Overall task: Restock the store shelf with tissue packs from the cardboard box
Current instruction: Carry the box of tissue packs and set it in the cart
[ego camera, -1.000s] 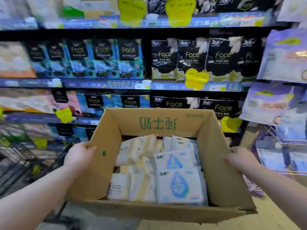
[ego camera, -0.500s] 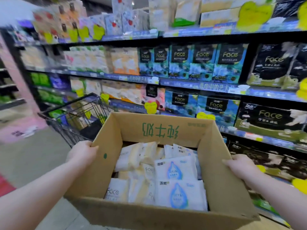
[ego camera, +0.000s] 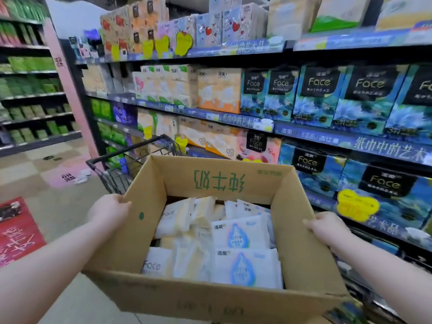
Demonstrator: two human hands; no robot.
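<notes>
An open cardboard box (ego camera: 217, 181) with green print on its far wall is held in front of me at waist height. My left hand (ego camera: 109, 209) grips its left wall and my right hand (ego camera: 327, 228) grips its right wall. Inside lie several tissue packs (ego camera: 240, 235), white with a blue drop, and cream "Face" packs (ego camera: 175, 218) on the left side. The store shelf (ego camera: 304, 134) runs along my right, stocked with blue and black "Face" tissue bundles (ego camera: 318, 94).
A black wire shopping cart (ego camera: 126, 164) stands just beyond the box against the shelf. The aisle floor (ego camera: 46, 202) opens to the left, with a red floor sticker (ego camera: 16, 232). A pink pillar (ego camera: 70, 90) and green-stocked shelves (ego camera: 30, 87) stand farther left.
The view has swung left along the aisle. The shelf now sits to my right, and the cart and open floor have come into sight. Both hands keep their grip on the box.
</notes>
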